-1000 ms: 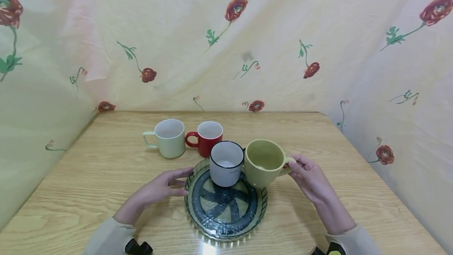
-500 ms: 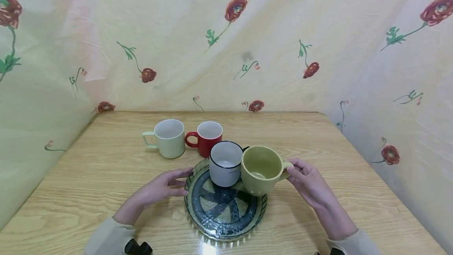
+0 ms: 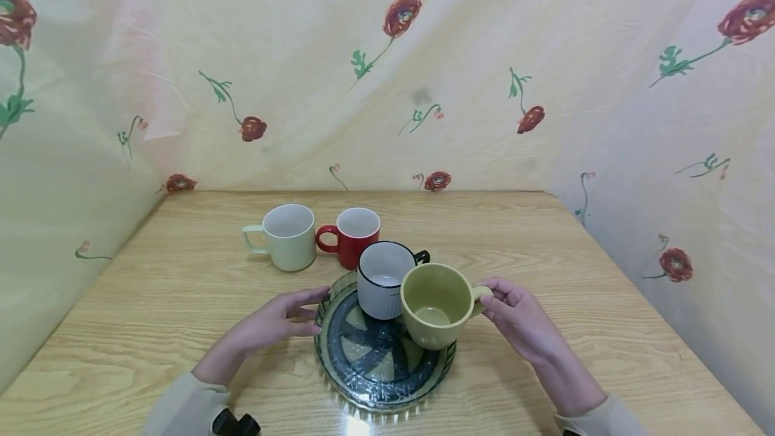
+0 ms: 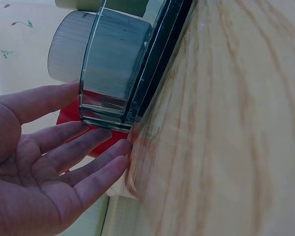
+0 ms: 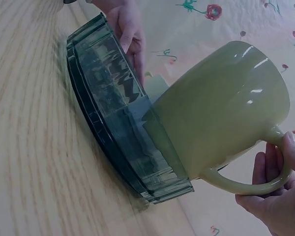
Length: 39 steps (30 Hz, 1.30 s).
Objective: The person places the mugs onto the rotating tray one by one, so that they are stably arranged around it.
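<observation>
A round, dark-patterned glass dish (image 3: 378,385) with ribbed sides sits on the table. My left hand (image 3: 272,320) is at its left side, thumb and fingertips against the glass wall and fingers loosely extended. Inside the dish, toward the back, stands a white mug (image 3: 380,293) with a black rim and black handle. My right hand (image 3: 523,320) pinches the handle of a yellow-green mug (image 3: 424,335). In the right wrist view that mug (image 5: 226,108) has its lower end down within the right side of the dish, behind the clear wall (image 5: 108,93).
Behind the dish stand a red mug (image 3: 353,247) with a white inside and, left of it, a pale mint mug (image 3: 292,251), handles pointing left. The wooden table (image 3: 151,301) ends at a flowered cloth backdrop (image 3: 315,86).
My right hand has brought the yellow-green mug left and nearer to me over the dish, uncovering the white mug's black handle. My left hand has stayed at the dish.
</observation>
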Available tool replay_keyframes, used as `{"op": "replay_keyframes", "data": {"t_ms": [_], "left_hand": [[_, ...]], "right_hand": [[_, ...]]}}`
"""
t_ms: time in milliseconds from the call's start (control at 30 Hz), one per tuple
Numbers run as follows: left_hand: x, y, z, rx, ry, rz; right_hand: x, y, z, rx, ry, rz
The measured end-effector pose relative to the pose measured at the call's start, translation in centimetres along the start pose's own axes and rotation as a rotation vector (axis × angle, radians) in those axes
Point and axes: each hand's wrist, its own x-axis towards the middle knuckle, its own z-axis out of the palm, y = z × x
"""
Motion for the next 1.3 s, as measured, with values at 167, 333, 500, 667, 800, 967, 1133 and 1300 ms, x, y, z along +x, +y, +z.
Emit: {"op": "replay_keyframes", "data": {"t_ms": [167,333,500,667,800,967,1133,1300], "left_hand": [[0.0,0.0,0.0,-0.002,0.001,-0.003],[0.0,0.0,0.0,-0.005,-0.001,-0.004],[0.0,-0.1,0.0,-0.006,-0.005,0.004],[0.0,-0.1,0.0,-0.003,-0.007,0.008],[0.1,0.0,0.0,-0.002,-0.009,0.005],[0.1,0.0,0.0,-0.010,-0.012,-0.001],[0.1,0.0,0.0,-0.012,-0.013,-0.003],[0.1,-0.1,0.0,-0.006,-0.012,0.002]], "right_hand": [[0.1,0.3,0.1,-0.013,0.003,0.005],[0.2,0.6,0.1,-0.041,0.006,0.023],[0.3,0.7,0.0,-0.071,0.009,0.036],[0.4,0.8,0.0,-0.073,-0.010,0.034],[0.6,0.9,-0.1,-0.073,-0.038,0.025],[0.7,0.9,-0.1,-0.069,-0.058,0.019],[0.8,1.0,-0.4,-0.074,-0.063,0.034],[1.3,1.2,-0.9,-0.090,-0.067,0.044]]}}
